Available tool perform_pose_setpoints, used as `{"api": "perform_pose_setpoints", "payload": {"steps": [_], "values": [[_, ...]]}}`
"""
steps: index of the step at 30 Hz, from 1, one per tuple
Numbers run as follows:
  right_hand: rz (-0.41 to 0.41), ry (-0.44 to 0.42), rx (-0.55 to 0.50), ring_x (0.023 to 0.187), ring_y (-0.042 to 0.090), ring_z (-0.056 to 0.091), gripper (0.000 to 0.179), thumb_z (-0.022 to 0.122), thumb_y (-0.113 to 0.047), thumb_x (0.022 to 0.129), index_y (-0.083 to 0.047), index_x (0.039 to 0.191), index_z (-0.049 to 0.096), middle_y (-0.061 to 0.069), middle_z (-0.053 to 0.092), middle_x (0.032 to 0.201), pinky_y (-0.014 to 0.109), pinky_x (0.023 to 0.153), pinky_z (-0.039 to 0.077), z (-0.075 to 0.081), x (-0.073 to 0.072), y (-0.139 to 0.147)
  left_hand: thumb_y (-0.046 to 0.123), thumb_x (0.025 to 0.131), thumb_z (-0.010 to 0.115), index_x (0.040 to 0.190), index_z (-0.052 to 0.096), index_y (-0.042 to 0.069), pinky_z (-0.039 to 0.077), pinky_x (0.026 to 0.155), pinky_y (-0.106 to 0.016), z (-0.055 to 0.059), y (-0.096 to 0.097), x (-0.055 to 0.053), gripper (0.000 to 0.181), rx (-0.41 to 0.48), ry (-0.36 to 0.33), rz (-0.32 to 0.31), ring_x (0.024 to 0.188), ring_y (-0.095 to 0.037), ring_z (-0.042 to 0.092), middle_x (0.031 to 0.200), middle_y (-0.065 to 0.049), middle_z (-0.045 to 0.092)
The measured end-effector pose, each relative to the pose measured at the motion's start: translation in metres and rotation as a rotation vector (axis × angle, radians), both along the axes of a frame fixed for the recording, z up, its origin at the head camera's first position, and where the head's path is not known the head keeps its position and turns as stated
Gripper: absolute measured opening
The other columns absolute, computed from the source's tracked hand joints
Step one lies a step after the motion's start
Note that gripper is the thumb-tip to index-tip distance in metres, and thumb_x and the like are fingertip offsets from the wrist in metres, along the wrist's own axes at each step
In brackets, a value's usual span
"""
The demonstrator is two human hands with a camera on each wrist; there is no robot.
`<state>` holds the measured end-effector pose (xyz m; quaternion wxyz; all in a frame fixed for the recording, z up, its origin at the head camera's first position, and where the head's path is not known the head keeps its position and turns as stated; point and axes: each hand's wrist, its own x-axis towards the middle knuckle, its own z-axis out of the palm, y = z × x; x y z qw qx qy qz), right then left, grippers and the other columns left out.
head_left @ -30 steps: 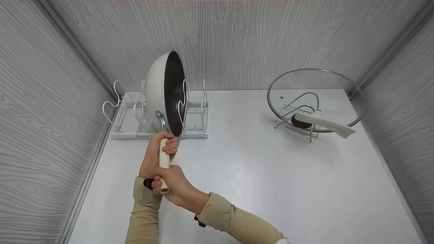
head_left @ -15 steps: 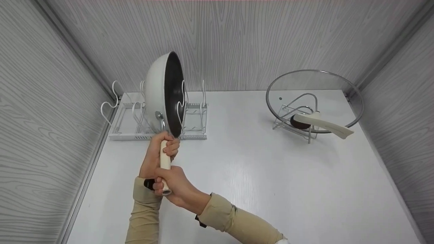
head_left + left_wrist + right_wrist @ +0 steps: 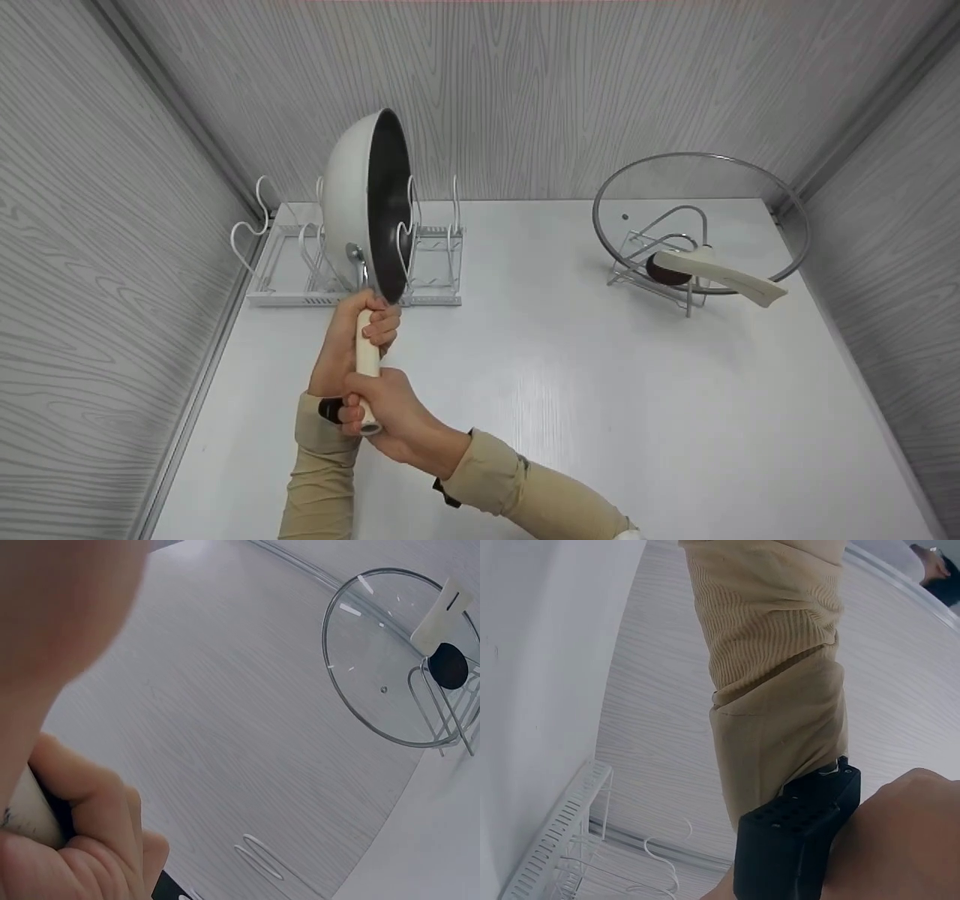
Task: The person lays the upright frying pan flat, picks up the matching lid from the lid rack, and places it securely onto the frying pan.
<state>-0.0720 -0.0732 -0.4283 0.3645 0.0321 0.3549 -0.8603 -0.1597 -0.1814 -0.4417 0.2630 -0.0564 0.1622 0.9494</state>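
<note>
In the head view a white wok (image 3: 347,187) with a dark inside stands on its side among the wire dividers of a white rack (image 3: 439,301). My left hand (image 3: 358,334) grips its cream handle (image 3: 367,360) close to the wok. Nearer the handle's end, my right hand (image 3: 397,412) holds on with curled fingers. The left wrist view shows left fingers (image 3: 90,817) wrapped round the handle. In the right wrist view only part of my right hand (image 3: 900,840) appears, beside the other arm's sleeve and black wrist device; its fingers are out of sight there.
A glass lid (image 3: 701,155) with a steel rim and cream handle (image 3: 720,274) leans upright on a small wire stand (image 3: 688,300) to the right. Grey wood-grain walls (image 3: 525,97) enclose the white tabletop (image 3: 600,420) at the back and sides.
</note>
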Motion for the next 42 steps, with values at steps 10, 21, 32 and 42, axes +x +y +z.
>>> {"api": "perform_pose_setpoints", "payload": {"steps": [10, 21, 32, 42], "values": [[0.027, -0.006, -0.033, 0.048, 0.002, 0.037, 0.014, 0.048, 0.002, 0.087, -0.003, 0.097, 0.041, -0.003, 0.043, 0.064, 0.014, 0.044, 0.036, 0.01, 0.002, 0.008, 0.0, 0.092, 0.018, 0.068, 0.041, 0.004, 0.04, 0.036, -0.022, 0.01, 0.007, 0.004, 0.034, -0.017, 0.047, 0.031, 0.041, -0.008, 0.033, 0.059, -0.001, 0.033], [0.03, 0.029, -0.049, 0.048, 0.003, 0.037, 0.015, 0.049, 0.003, 0.084, -0.002, 0.096, 0.041, -0.003, 0.042, 0.062, 0.015, 0.044, 0.037, 0.015, 0.008, 0.015, -0.001, 0.091, 0.017, 0.067, 0.038, 0.005, 0.039, 0.036, -0.021, 0.018, 0.015, 0.011, 0.032, -0.003, 0.07, 0.046, 0.041, -0.008, 0.03, 0.061, 0.001, 0.024], [0.048, 0.081, -0.056, 0.047, 0.003, 0.039, 0.012, 0.048, 0.003, 0.085, -0.002, 0.094, 0.042, -0.003, 0.043, 0.062, 0.014, 0.044, 0.038, 0.02, 0.014, 0.017, -0.002, 0.092, 0.017, 0.072, 0.039, 0.006, 0.041, 0.037, -0.022, 0.025, 0.016, 0.018, 0.031, 0.024, 0.103, 0.04, 0.045, -0.008, 0.024, 0.062, -0.001, 0.03], [0.072, 0.083, -0.049, 0.046, 0.003, 0.039, 0.012, 0.049, 0.002, 0.086, -0.001, 0.096, 0.042, -0.003, 0.044, 0.061, 0.015, 0.043, 0.039, 0.024, 0.019, 0.02, -0.005, 0.088, 0.026, 0.069, 0.03, 0.008, 0.041, 0.037, -0.022, 0.027, 0.015, 0.022, 0.024, 0.052, 0.153, 0.012, 0.045, -0.009, 0.022, 0.064, 0.0, 0.022]]}}
